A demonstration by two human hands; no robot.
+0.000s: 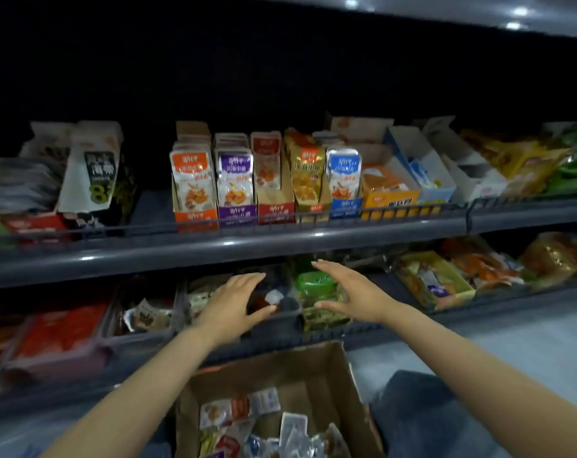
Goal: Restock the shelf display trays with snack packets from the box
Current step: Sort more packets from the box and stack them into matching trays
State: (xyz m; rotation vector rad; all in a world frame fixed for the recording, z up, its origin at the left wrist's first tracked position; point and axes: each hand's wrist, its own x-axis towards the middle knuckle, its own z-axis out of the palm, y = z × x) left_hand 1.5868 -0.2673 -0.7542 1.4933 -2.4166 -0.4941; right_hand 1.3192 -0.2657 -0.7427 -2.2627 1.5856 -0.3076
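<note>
A brown cardboard box [326, 368] sits low in front of me with several loose snack packets [264, 428] inside. My left hand [227, 302] and my right hand [349, 294] reach toward the lower shelf, both with fingers spread and holding nothing. Between them lies a dark tray [273, 320] with a few small packets. On the upper shelf stand display trays in orange [194, 216], purple [237, 214], red [275, 209], gold [313, 206] and blue [344, 206], most holding upright packets.
A dark shelf rail [280, 249] runs above my hands. A green-lidded jar [316, 282] sits beside my right hand. Red packets [62, 328] fill the lower left, mixed snacks [439, 285] the lower right. White open cartons [445, 166] stand upper right. My knee [419, 411] is right of the box.
</note>
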